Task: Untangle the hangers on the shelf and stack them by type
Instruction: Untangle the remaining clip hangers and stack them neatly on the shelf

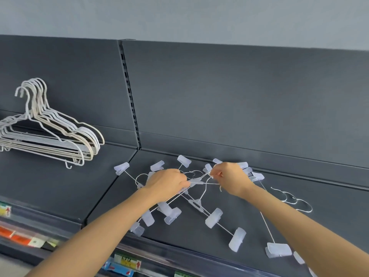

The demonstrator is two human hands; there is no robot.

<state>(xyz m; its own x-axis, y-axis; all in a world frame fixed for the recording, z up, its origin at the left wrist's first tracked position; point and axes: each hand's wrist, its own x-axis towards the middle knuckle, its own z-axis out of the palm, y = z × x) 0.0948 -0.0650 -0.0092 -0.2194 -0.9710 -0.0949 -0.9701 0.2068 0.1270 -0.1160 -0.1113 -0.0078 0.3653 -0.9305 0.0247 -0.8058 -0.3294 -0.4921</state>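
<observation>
Tangle of clip hangers [196,203] lies mid-shelf, thin metal rods crossing at odd angles, each rod ending in translucent plastic clips; several wire hooks knot together at the centre. A few more hooks [293,198] lie to the right of the heap, their rods running under the right forearm. Far left, a stack of white and cream wire hangers [50,134] rests nested, hooks up against the back panel, well apart from the tangle; its left end is cut off by the frame edge. Surface is a dark grey metal shelf [259,222] with a matching back panel [229,92], a slotted upright [128,90] dividing two bays, pale wall above. Along the near edge a clear price rail [127,260] carries coloured labels, blurred, print unreadable. Which rod belongs to which hook inside the knot cannot be made out; clips at lower right run out of view. Left hand [166,183] reaches in from near-left, palm down, fingers closed around the plastic centre piece of one hanger at the knot. Right hand [229,179] reaches from near-right, thumb and forefinger pinched on a wire hook just beside the left hand's fingertips, remaining fingers curled. Both forearms bare, extended, converging on the heap.
</observation>
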